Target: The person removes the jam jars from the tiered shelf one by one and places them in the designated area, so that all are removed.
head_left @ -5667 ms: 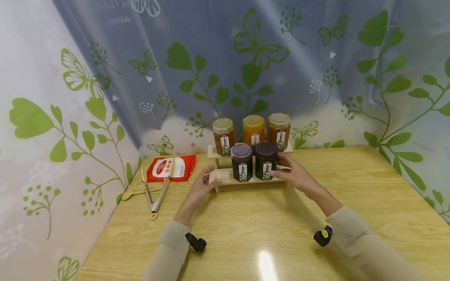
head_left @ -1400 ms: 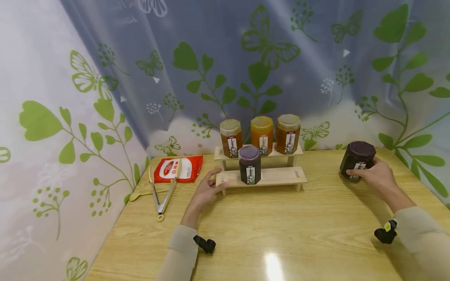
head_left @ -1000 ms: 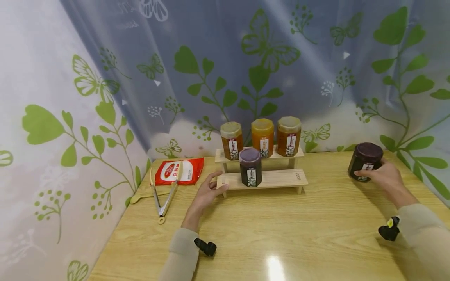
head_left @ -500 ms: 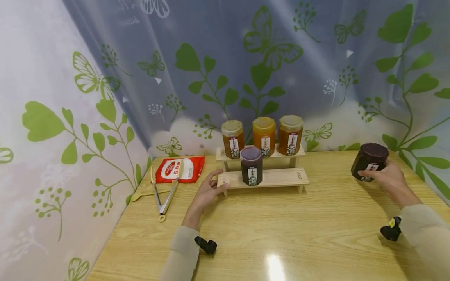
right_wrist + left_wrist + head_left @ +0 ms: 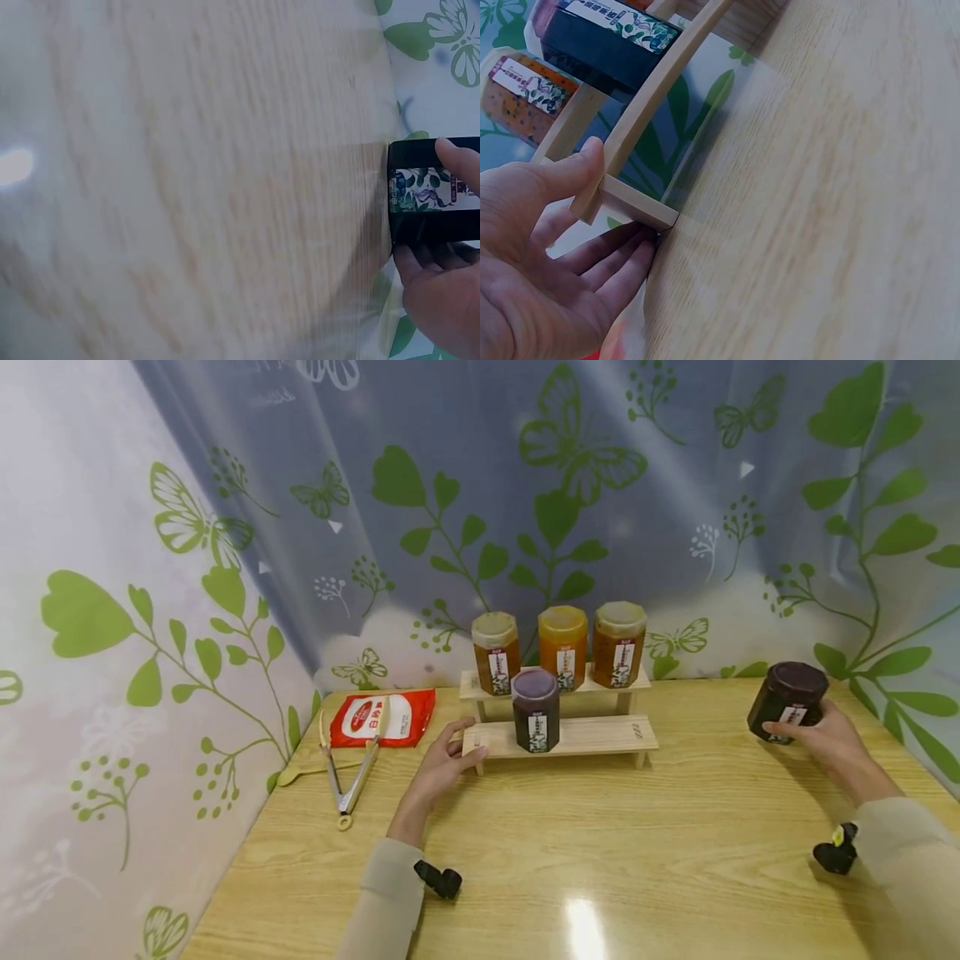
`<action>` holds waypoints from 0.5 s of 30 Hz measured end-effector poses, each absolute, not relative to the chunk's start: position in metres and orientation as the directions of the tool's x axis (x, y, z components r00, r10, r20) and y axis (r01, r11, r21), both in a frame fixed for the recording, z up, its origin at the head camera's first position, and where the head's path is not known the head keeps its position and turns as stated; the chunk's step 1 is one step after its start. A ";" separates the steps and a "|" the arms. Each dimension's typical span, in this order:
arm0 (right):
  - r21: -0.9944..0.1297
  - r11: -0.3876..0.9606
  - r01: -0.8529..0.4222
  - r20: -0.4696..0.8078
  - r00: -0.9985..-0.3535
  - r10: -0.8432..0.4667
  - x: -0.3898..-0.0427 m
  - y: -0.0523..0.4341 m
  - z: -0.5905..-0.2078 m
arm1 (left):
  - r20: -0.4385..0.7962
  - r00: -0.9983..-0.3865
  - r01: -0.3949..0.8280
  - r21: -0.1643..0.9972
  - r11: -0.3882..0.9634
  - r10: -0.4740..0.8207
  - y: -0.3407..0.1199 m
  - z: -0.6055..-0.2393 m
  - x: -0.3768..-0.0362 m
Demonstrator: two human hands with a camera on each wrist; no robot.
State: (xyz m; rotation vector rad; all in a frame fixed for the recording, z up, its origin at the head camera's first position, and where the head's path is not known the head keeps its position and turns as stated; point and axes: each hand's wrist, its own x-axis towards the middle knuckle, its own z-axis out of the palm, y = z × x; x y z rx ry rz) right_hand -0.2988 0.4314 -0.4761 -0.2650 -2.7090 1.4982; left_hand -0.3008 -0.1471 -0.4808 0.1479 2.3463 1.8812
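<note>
My left hand (image 5: 438, 766) holds the left end of a two-step wooden rack (image 5: 600, 735). In the left wrist view the thumb presses on the lower board's edge (image 5: 656, 90) while the fingers reach to its short leg (image 5: 639, 202). A purple-lidded dark jar (image 5: 536, 714) stands on the lower step. Three amber and orange jars, a left one (image 5: 495, 660), a middle one (image 5: 562, 647) and a right one (image 5: 618, 647), stand on the upper step. Far right, my right hand (image 5: 836, 743) grips a very dark jar (image 5: 783, 702) upright; its base meets the table in the right wrist view.
A red and white packet (image 5: 382, 718) lies on the table (image 5: 637, 843) left of the rack. Metal tongs (image 5: 348, 789) with pale tips lie partly over it, and a wooden spoon (image 5: 300, 771) lies beneath the tongs. A patterned curtain (image 5: 450, 527) hangs behind.
The very dark jar has gone from the lower step to the table at the far right, in my right hand. During the last half second both hands stay nearly still.
</note>
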 end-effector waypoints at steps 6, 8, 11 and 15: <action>-0.896 0.418 0.146 -0.072 -0.980 0.187 -0.295 0.419 -0.462 | -0.045 -0.987 -0.009 0.975 0.223 0.154 -0.146 -0.480 -0.301; -0.909 0.394 0.135 -0.056 -0.977 0.206 -0.293 0.414 -0.452 | -0.040 -0.988 -0.005 0.974 0.225 0.152 -0.146 -0.481 -0.301; -0.912 0.387 0.133 -0.034 -0.967 0.252 -0.289 0.410 -0.436 | -0.039 -0.988 -0.005 0.974 0.226 0.147 -0.146 -0.481 -0.302; -0.914 0.387 0.118 -0.005 -0.960 0.281 -0.285 0.409 -0.418 | -0.044 -0.988 -0.009 0.973 0.230 0.146 -0.146 -0.481 -0.302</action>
